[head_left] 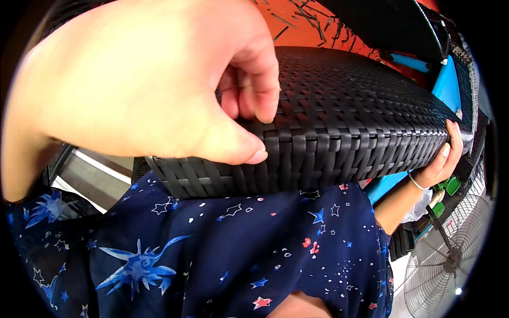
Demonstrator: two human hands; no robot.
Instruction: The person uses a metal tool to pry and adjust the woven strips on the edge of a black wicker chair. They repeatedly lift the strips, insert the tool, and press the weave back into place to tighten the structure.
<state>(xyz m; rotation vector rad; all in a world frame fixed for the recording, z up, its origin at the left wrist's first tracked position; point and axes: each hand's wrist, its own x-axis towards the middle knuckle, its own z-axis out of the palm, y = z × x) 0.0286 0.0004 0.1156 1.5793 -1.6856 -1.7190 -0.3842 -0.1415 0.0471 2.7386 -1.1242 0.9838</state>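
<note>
A thick black woven panel (350, 100), made of flat glossy strips, rests across the front of my patterned dark blue clothing. My left hand (159, 79) is large and close over its left part, with fingers curled. Thumb and forefinger tips are apart on either side of the panel's top front edge, and no strip shows between them. Whether they touch the weave I cannot tell. At the far right end, my right hand (442, 156) grips the panel's corner, fingertips on the edge. A pale band circles that wrist.
Behind the panel is a red-orange surface (275, 24) with scattered short black strips (313, 21). A dark panel (392, 21) stands at the back right, near a blue part (448, 85). A round wire-caged fan (450, 259) and green pieces (452, 185) are at the right.
</note>
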